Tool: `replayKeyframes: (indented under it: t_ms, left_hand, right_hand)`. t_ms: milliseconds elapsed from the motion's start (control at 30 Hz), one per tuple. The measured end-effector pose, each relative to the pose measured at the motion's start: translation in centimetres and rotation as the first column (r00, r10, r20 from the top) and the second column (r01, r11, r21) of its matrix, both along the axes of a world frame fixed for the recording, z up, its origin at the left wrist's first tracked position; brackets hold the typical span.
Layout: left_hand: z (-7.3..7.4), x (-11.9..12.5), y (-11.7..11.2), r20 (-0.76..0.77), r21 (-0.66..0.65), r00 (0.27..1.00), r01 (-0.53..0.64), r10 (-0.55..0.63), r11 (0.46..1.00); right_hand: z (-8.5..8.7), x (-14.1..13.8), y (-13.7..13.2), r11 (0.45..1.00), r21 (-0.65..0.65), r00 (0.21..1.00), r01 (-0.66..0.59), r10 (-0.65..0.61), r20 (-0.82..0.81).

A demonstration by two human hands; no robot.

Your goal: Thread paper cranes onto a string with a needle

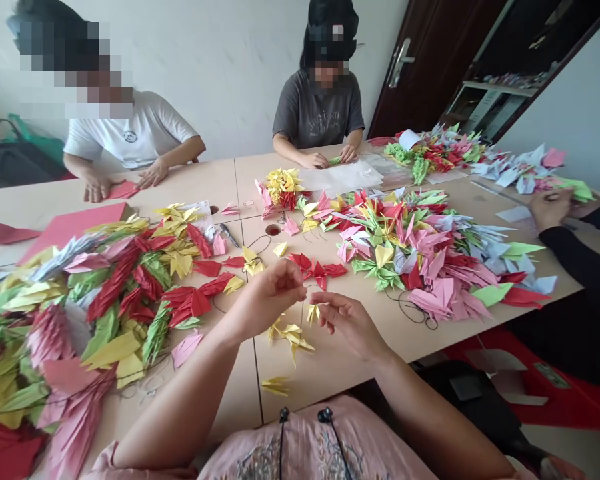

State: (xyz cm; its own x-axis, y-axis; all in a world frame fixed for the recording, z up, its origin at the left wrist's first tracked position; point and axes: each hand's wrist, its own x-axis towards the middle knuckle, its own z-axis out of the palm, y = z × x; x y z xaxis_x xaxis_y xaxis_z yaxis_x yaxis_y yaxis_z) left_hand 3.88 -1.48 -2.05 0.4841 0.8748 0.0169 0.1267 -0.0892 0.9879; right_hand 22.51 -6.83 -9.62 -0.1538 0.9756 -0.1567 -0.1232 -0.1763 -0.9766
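Note:
My left hand (267, 297) is raised over the table, thumb and fingertips pinched together. What they pinch is too fine to make out; a faint thread-like line shows near the tips. Facing it, my right hand (353, 323) has its fingers bent around a small yellow folded-paper crane (313, 313) at the fingertips. Below and between both hands lie loose yellow paper cranes (294, 337), with another yellow crane (275, 385) closer to me. Just beyond my hands is a row of red paper cranes (320, 268).
Heaped strings of coloured paper cranes (130, 293) cover the left side; another heap (420, 247) lies right. A black cord (413, 310) and a marker (229, 235) lie on the table (280, 413). Two people sit opposite; another person's hand (553, 210) is at right.

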Motion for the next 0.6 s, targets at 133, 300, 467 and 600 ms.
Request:
replayKeyframes:
  t_ms: [133, 300, 467, 600]
  left_hand:
    - [0.5, 0.5, -0.1, 0.066, 0.077, 0.998, -0.015, 0.01, 0.997]
    - [1.1, -0.5, 0.3, 0.124, 0.195, 0.99, -0.09, 0.066, 0.977]
    - [1.6, -3.0, 0.0, 0.069, 0.338, 0.993, -0.112, 0.094, 0.935]
    - [2.3, -4.5, -0.8, -0.017, 0.53, 0.981, -0.153, 0.191, 0.834]
  right_hand:
    - [2.9, -1.6, 0.3, 0.981, -0.033, 0.975, -0.191, 0.185, -0.12]
    - [5.1, -2.0, 1.0, 0.976, 0.016, 0.966, -0.215, 0.215, -0.142]
    - [7.8, -1.8, 2.5, 0.954, 0.109, 0.959, -0.28, 0.284, -0.022]
    - [10.5, -2.4, 3.7, 0.911, 0.17, 0.912, -0.376, 0.332, 0.241]
